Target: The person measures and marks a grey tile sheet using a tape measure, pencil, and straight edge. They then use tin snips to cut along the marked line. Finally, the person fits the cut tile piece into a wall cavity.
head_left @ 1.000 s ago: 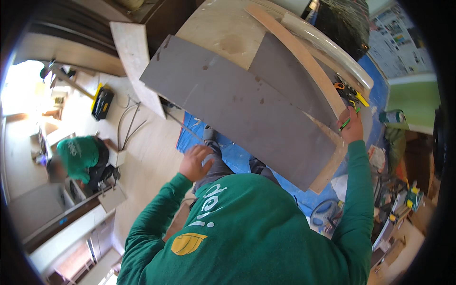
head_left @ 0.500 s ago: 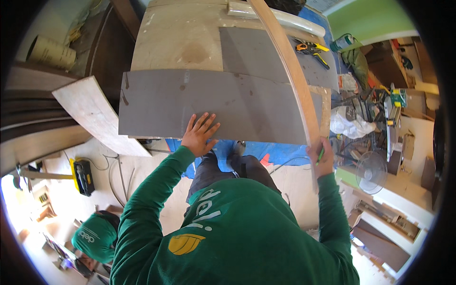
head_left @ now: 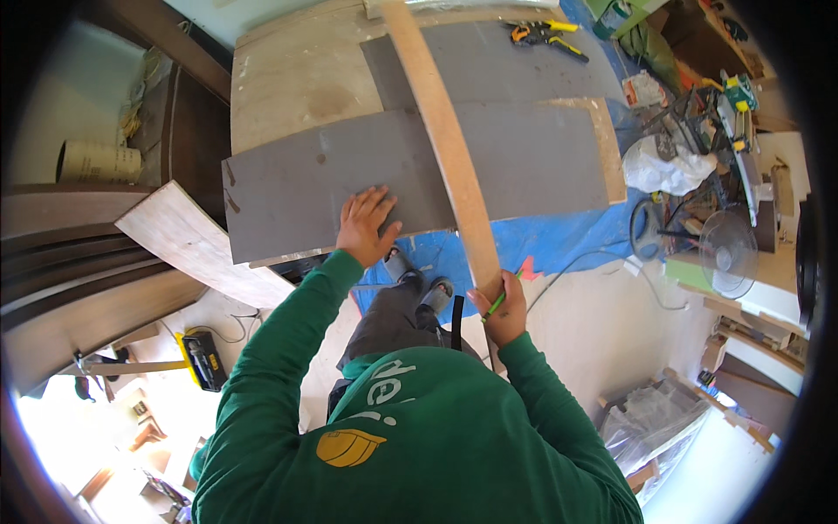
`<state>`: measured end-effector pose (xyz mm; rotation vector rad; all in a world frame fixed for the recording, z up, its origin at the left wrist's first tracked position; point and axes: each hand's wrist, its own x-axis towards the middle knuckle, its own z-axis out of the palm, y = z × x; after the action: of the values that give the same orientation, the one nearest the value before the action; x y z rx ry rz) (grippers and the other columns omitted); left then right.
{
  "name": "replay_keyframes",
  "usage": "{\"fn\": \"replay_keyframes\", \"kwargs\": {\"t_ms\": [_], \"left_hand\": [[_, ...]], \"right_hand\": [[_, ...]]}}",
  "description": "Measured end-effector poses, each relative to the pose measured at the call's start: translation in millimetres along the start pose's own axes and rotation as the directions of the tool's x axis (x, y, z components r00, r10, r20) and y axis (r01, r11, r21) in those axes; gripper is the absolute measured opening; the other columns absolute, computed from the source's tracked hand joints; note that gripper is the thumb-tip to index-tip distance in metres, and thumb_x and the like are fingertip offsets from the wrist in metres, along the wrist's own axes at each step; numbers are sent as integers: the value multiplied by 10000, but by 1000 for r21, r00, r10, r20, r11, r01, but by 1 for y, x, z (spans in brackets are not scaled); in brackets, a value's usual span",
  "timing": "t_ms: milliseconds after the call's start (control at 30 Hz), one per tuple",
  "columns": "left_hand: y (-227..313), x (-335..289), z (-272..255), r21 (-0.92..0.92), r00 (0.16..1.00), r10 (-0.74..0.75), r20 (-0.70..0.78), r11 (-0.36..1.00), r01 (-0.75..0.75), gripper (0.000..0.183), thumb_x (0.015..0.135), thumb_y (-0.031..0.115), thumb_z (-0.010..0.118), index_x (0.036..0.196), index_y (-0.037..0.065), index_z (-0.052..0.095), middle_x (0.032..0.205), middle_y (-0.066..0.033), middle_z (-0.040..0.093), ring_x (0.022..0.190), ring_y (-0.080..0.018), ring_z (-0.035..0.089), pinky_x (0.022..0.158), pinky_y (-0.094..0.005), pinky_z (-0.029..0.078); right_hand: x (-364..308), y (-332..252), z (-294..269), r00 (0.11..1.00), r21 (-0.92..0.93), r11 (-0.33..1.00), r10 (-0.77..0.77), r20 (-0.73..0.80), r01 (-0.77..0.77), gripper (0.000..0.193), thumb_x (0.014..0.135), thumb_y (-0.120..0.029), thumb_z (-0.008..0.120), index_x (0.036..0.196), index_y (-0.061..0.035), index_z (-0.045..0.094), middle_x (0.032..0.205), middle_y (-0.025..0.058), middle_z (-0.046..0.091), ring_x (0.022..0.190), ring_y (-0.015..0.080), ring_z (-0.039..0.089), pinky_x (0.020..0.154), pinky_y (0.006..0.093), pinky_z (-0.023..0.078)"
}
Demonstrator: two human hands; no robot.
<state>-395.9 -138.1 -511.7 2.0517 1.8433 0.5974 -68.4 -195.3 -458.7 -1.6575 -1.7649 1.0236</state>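
Observation:
My left hand (head_left: 367, 225) lies flat, fingers spread, on the near edge of a long dark grey board (head_left: 532, 157). Gripped near its close end by my right hand (head_left: 503, 312), a long light-brown wooden strip (head_left: 449, 144) lies across the board, reaching over to the far side. A slim green pencil or marker (head_left: 495, 305) is also tucked in the fingers of that hand. Under the long board, a second grey sheet (head_left: 489, 65) and a pale worn panel (head_left: 297, 79) extend farther back. How my right thumb wraps the strip is partly hidden.
Yellow-and-black hand tools (head_left: 548, 37) lie at the far right of the sheets. A pale plank (head_left: 188, 236) leans on the left. Blue sheeting (head_left: 559, 231) covers the floor beneath. To the right are a fan (head_left: 729, 253), a white sack (head_left: 668, 166) and a trailing cable (head_left: 602, 255).
The strip has shifted left along the board, from its right end to around the middle, with my right hand on it. My view has turned somewhat; my left hand stays flat on the board.

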Motion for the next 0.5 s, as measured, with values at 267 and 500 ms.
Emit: {"fn": "replay_keyframes", "kwargs": {"t_ms": [267,500], "left_hand": [[-37,131,-7,-178,972,118,-202,972,-155,611,987,301,658,1503,18,492,1553,-233,485,1438,-415,447,1218,-516,313],[-73,188,8,-309,979,131,-154,935,-173,581,1014,242,623,1506,-26,469,1641,-257,348,1482,-406,395,1221,-489,317]], "right_hand": [[-20,2,78,998,-2,999,50,-44,-50,751,813,-334,883,1365,6,504,1212,270,587,1067,477,603,892,515,526],[-13,-30,127,978,44,985,171,-119,-167,764,798,-255,872,1402,16,490,1246,290,570,1073,495,625,859,517,564]]}}
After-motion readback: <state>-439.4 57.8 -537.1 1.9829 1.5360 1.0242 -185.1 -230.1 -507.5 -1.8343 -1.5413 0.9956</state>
